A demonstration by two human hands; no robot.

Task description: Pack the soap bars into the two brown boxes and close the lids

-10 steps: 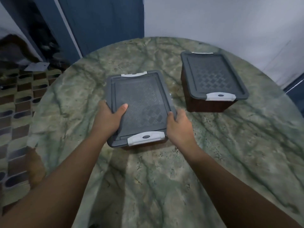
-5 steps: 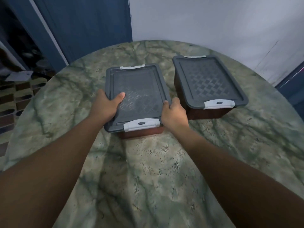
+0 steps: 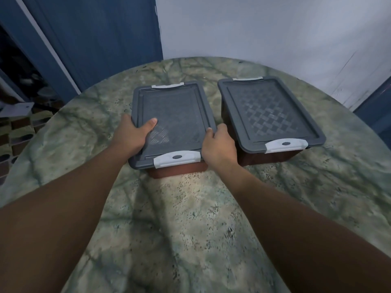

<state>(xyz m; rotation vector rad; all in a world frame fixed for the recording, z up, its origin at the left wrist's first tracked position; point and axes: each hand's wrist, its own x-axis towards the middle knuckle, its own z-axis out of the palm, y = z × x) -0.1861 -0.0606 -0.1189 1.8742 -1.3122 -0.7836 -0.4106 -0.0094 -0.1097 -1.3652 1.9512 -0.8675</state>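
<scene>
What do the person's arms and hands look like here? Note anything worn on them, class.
Both forearms are bare to the frame's edge: no sleeves show. The left hand and right hand wear no gloves, and no rings, watch, bracelets or markings are visible. The left thumbnail is short and unpainted.

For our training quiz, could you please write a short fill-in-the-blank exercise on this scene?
1. Both hands grip the ___ of the two brown plastic boxes.
2. The grey plastic lids on both boxes are ___.
3. The left hand lays its ___ on top of the lid.

Missing: left; closed; thumb
</scene>
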